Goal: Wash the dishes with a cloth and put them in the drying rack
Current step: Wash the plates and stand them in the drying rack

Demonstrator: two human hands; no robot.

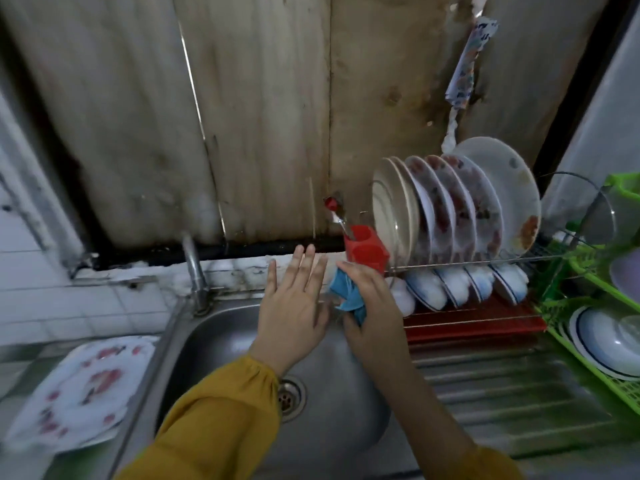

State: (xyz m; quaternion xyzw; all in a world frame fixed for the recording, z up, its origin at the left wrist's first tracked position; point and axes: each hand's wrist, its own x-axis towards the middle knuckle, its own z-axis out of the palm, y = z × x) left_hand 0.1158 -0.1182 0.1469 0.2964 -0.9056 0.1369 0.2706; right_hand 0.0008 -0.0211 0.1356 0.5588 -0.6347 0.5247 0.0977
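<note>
My right hand (372,306) grips a blue cloth (348,297) above the far edge of the steel sink (214,341). Beside it, my left hand (294,299) is open with fingers spread and straight, holding nothing. A wire drying rack (485,261) to the right holds several upright plates (450,209) on top and several bowls (464,284) below. A stack of white plates with red flower prints (79,386) lies on the counter left of the sink.
A tap (194,271) stands at the sink's back left. A red cutlery holder (367,249) with a spoon hangs at the rack's left end. A green plastic basket (595,327) with bowls sits at the far right. The ribbed drainboard (502,403) lies right of the sink.
</note>
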